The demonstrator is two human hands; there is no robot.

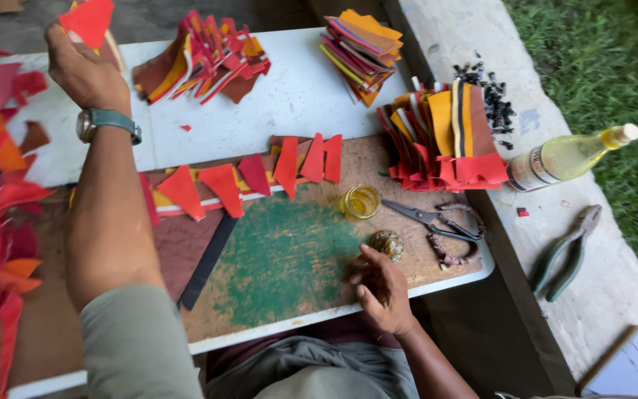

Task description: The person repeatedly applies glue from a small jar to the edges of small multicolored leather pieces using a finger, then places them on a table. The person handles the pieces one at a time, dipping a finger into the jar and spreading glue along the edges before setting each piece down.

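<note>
Head view: a person is sitting at a table [289, 96] covered with leather offcuts.
Left hand [86, 63]: is reaching up to the far left, its grip pinching a red piece [90, 18] above the table; a watch [105, 122] is sitting on the wrist.
Right hand [382, 284]: is resting near the table's front edge, fingers loosely curled and holding nothing, fingertips touching a small round lid [387, 244].
Jar [360, 201]: is standing just beyond the lid, yellow liquid inside.
Scissors [433, 220]: are lying to the right of the jar.
Red triangles [260, 174]: are lying in a row across the table's middle.
Bottle [570, 157], pliers [566, 255]: are lying on the concrete ledge [592, 295] at right.
</note>
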